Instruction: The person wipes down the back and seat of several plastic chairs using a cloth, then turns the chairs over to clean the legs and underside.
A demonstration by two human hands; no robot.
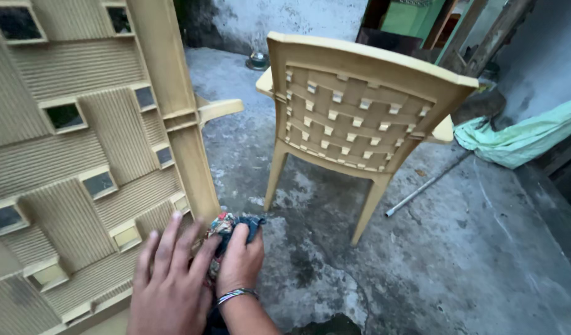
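The left hand lies flat, fingers spread, on the woven back of the near tan plastic chair, which is cut off by the frame's left and top edges. Just right of it, against that chair's upright, the right hand, a bangle at its wrist, closes its fingers on a patterned cloth, partly hidden under them. Beyond the near chair stands a second tan chair, back toward the camera. Right of it lie a pale pipe and a green sack, cut off at the frame edge.
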